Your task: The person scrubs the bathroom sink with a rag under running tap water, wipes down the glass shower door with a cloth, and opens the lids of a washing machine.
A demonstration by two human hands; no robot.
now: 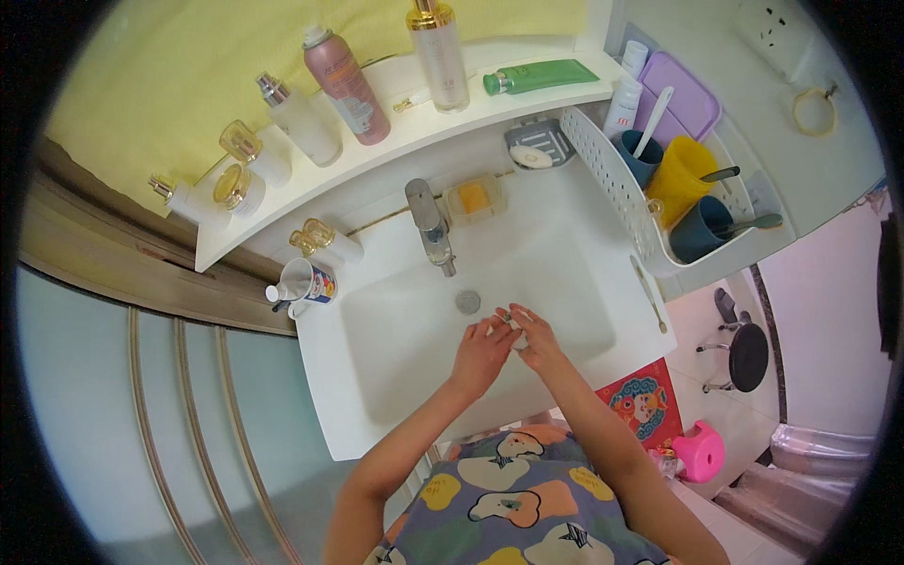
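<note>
Both my hands meet over the front part of the white sink (395,377), below the drain (468,301). My left hand (480,358) has its fingers bent and closed against the fingers of my right hand (537,339). A small whitish thing (519,340) shows between them, mostly covered by the fingers; its kind cannot be made out. My right hand curls round it from the right. The chrome faucet (431,226) stands beyond my hands, and no water stream is visible from it.
Behind the sink, a white shelf (395,132) carries several bottles and a green tube (541,76). A soap dish (539,144) and a clear box (475,200) sit by the faucet. At right is a perforated basket (612,179) with cups; at left, a mug (306,281).
</note>
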